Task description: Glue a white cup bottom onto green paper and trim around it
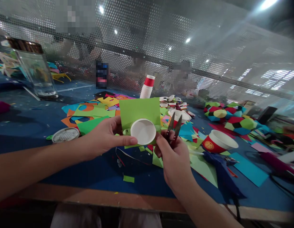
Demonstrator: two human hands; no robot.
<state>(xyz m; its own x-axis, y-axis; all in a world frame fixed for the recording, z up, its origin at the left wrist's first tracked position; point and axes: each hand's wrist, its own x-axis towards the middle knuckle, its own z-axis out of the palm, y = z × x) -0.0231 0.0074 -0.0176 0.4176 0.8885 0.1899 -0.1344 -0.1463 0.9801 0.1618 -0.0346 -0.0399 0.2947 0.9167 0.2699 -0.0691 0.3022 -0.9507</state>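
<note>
Both my hands are raised over the front of the table, around a square of light green paper (139, 107). In front of it is a round white paper cup piece (143, 131), its hollow side facing me. My left hand (106, 136) pinches these from the left, the thumb lying at the cup's rim. In my right hand (173, 155) is a pair of scissors (175, 128), blades pointing up and slightly apart. The fingertips of that hand also reach the right edge of the cup piece; whether they grip it is hard to see.
Coloured paper scraps (94, 110) lie behind my hands. A stack of paper cups (147, 87) and a glass bottle (37, 72) stand farther back. At right are a red-and-white paper cup (218, 141), a blue glue gun (217, 167) with its cord, and multicoloured paper balls (239, 125).
</note>
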